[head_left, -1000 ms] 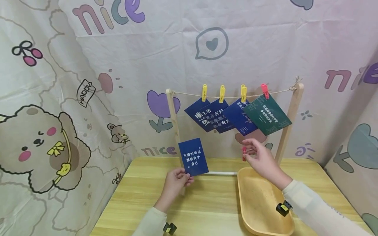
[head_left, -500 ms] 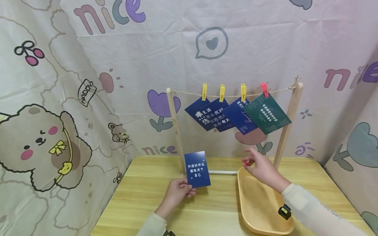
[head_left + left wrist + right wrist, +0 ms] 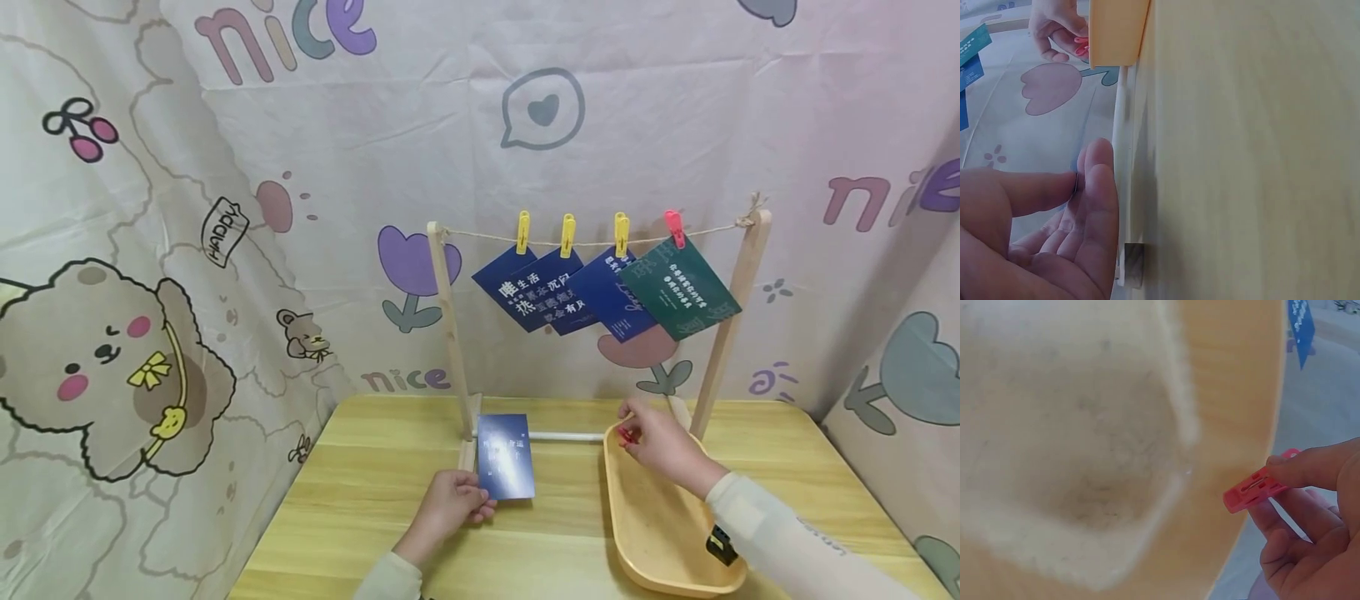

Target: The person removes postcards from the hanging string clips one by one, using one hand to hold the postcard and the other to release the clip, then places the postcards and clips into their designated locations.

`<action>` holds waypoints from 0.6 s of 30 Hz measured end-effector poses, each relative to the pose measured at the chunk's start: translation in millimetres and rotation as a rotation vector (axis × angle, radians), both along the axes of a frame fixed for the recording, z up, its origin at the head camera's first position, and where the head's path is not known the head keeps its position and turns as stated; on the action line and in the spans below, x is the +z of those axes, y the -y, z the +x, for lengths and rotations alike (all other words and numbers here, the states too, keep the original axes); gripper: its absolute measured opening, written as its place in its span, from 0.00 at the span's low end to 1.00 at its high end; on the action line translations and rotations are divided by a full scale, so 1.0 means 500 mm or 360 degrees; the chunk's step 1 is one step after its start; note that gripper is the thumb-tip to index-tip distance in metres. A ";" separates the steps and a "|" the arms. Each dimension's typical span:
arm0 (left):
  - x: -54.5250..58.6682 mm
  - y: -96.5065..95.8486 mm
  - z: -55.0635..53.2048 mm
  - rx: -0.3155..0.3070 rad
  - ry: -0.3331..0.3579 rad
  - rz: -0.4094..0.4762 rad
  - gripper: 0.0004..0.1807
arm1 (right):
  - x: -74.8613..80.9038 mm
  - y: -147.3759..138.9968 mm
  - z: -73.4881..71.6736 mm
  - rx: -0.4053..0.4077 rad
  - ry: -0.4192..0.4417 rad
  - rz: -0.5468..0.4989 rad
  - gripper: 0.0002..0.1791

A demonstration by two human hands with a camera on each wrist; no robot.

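My left hand (image 3: 453, 506) pinches a blue card (image 3: 506, 457) by its lower left corner, low over the table near the left post. White lettering on the card is partly washed out by glare. In the left wrist view only a thin edge of it shows between thumb and fingers. My right hand (image 3: 663, 446) holds a red clothespin (image 3: 1259, 487) between thumb and fingers, over the far left rim of the yellow tray (image 3: 613, 500). Above, blue cards (image 3: 607, 296) and a green card (image 3: 681, 292) hang from a string by yellow clothespins (image 3: 568, 236) and a pink-red clothespin (image 3: 675, 228).
The string runs between two wooden posts (image 3: 447, 333), with a white bar (image 3: 570, 437) low between them. A wood-grain table (image 3: 375, 483) lies below. Patterned cloth (image 3: 337, 150) covers the back and sides.
My left hand has lowered the blue card, moving slightly right, and the card tilts back more. My right hand has come down with the red clothespin to the tray's rim.
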State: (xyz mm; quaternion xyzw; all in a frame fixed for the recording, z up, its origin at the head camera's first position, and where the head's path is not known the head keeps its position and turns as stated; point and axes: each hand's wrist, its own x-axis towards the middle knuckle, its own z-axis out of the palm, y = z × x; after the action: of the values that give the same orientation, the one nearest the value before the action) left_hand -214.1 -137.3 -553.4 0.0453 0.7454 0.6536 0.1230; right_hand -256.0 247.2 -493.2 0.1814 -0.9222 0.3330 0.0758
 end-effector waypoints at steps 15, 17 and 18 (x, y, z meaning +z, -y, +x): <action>-0.008 0.001 0.011 -0.0061 0.0101 -0.0085 0.15 | -0.041 -0.004 -0.007 0.0065 -0.0161 0.0279 0.23; -0.007 0.002 0.013 -0.0075 0.0131 -0.0106 0.15 | -0.044 -0.003 -0.007 0.0100 -0.0162 0.0296 0.23; -0.006 0.002 0.015 -0.0081 0.0146 -0.0117 0.15 | -0.045 -0.003 -0.007 0.0117 -0.0162 0.0308 0.22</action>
State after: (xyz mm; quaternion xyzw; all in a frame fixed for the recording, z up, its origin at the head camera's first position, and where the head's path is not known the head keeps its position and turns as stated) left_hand -206.8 -138.3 -556.6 0.0297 0.7611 0.6239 0.1751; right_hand -259.6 248.8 -515.8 0.2382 -0.9377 0.2353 0.0926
